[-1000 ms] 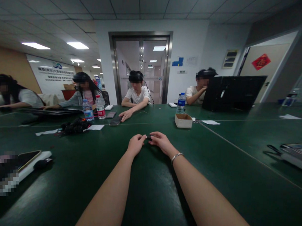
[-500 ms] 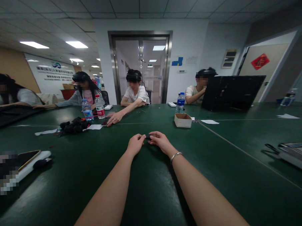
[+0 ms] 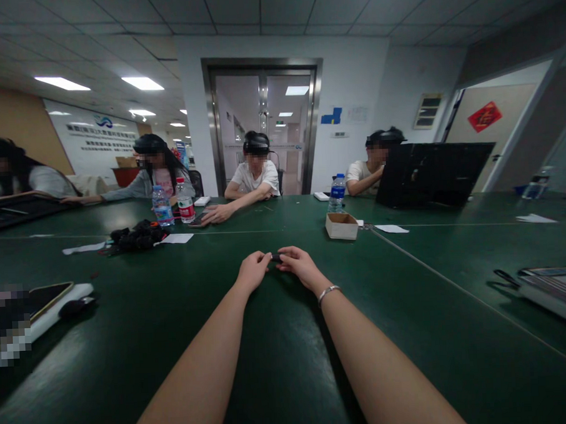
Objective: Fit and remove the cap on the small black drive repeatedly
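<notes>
Between my hands is a small, dark, short stick-like object (image 3: 276, 258), with a lighter bit at its left end. It is too small and too covered by fingers to name. My left hand (image 3: 254, 271) is closed in a pinch at its left end. From the other side, my right hand (image 3: 301, 266), with a silver bracelet (image 3: 328, 293) at the wrist, pinches its right end. Both hands are low over the green table (image 3: 279, 349); whether they rest on it I cannot tell.
Ahead to the right stands a small open box (image 3: 342, 227) by a blue-labelled bottle (image 3: 337, 194). A black tangled bundle (image 3: 141, 236) and two bottles are at left. Several people sit opposite; one person's hand (image 3: 217, 213) reaches over a phone. A large black panel (image 3: 434, 175) stands at right.
The person opposite has raised their head and drawn their reaching hand back a little. My hands keep the same grip on the small dark object. The view has shifted very slightly.
</notes>
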Action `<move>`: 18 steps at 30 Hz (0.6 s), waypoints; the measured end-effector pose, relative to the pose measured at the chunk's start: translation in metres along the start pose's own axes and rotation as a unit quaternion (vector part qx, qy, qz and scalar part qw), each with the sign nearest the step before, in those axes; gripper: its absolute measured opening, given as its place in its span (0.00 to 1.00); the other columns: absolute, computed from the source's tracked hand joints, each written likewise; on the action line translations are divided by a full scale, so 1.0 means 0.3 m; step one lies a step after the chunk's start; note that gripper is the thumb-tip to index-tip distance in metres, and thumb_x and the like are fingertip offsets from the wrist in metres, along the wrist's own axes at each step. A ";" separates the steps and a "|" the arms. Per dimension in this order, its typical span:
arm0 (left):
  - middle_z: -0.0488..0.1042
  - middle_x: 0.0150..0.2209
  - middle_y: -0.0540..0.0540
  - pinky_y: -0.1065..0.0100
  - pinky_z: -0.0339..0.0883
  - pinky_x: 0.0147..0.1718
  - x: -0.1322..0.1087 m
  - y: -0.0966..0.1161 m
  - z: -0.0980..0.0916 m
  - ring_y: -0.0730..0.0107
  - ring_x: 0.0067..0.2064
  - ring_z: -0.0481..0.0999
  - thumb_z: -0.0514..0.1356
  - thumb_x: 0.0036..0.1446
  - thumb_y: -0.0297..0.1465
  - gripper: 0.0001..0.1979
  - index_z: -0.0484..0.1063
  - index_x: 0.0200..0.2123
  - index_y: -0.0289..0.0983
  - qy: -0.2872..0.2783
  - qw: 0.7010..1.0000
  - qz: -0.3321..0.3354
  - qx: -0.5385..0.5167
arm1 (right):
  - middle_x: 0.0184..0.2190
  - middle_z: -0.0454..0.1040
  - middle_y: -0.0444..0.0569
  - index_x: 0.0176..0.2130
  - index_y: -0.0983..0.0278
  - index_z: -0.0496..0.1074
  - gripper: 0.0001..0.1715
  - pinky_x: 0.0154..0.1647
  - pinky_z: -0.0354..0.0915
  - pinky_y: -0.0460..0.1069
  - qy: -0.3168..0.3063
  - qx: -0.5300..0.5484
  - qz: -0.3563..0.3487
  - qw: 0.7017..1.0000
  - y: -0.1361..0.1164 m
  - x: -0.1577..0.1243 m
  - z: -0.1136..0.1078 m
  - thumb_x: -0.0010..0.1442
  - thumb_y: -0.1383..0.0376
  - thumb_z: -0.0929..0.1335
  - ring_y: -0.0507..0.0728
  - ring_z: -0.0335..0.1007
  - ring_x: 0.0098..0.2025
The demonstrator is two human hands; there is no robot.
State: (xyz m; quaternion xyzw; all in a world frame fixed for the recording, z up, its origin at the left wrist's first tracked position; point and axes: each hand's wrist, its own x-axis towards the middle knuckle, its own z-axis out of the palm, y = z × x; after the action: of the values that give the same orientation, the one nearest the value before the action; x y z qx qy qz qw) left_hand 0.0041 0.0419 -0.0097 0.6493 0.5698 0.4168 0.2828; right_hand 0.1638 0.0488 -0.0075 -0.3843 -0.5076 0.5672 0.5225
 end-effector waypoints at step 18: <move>0.75 0.30 0.47 0.70 0.62 0.30 -0.007 0.016 -0.008 0.69 0.29 0.73 0.52 0.53 0.47 0.19 0.71 0.30 0.37 -0.006 0.999 0.000 -0.046 | 0.28 0.74 0.45 0.37 0.66 0.70 0.08 0.27 0.70 0.41 -0.004 -0.002 0.002 1.000 -0.010 -0.010 0.003 0.54 0.73 0.68 0.48 0.74 0.26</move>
State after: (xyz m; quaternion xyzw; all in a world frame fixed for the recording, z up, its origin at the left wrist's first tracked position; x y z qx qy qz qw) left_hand 0.0045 0.0386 -0.0048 0.6380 0.5485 0.4387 0.3156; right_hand 0.1641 0.0455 -0.0047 -0.3844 -0.5097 0.5687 0.5186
